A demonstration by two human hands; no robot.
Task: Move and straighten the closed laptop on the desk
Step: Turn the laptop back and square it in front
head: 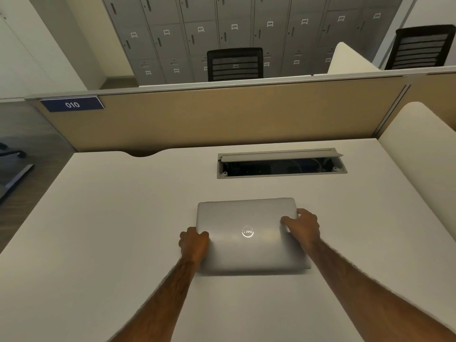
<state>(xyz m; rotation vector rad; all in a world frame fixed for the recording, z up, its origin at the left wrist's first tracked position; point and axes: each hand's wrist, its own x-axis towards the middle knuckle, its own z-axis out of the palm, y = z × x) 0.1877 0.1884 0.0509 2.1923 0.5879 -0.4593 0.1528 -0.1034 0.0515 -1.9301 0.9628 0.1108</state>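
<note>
Closed laptop held at both sides on a pale counter, mid-adjustment.

Counter [98,218]: broad, pale, bare apart from the items below; a fabric partition [222,114] stands along its 12 o'clock edge. Cable hatch [281,164]: lid raised, recessed at 12 o'clock of the laptop, well apart from it. Laptop [249,233]: silver, lid shut, logo up, lying flat near the counter's centre, edges close to square with the counter front. Left hand [193,241]: clasped on the laptop's 9 o'clock edge, thumb on the lid. Right hand [302,224]: clasped on the 3 o'clock edge toward the far corner, fingers spread on the lid. Risk, as judged: uneven push from the offset hands could skew the laptop; sliding too far toward 12 o'clock could bring it to the open hatch; dragging may scuff the underside.
</note>
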